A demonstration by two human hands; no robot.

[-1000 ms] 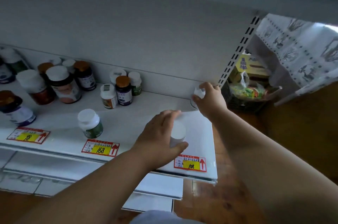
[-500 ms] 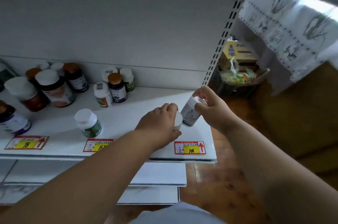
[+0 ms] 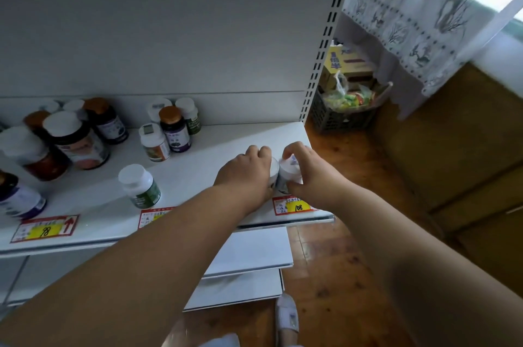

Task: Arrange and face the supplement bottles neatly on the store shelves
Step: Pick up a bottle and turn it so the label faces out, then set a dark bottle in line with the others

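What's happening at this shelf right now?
A person is lining up supplement bottles on a white store shelf. Each hand holds a small white-capped bottle at the shelf's front right corner: the left hand grips one bottle, the right hand the other, side by side just behind the 108 price tag. Other bottles stand loosely grouped to the left.

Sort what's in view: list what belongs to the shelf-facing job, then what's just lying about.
Job: two white bottles, one gripped by the left hand, one by the right hand; green-label bottle; bottle cluster; price tag 108; shelf.

Lying about: plastic crate; cardboard box; patterned cloth.
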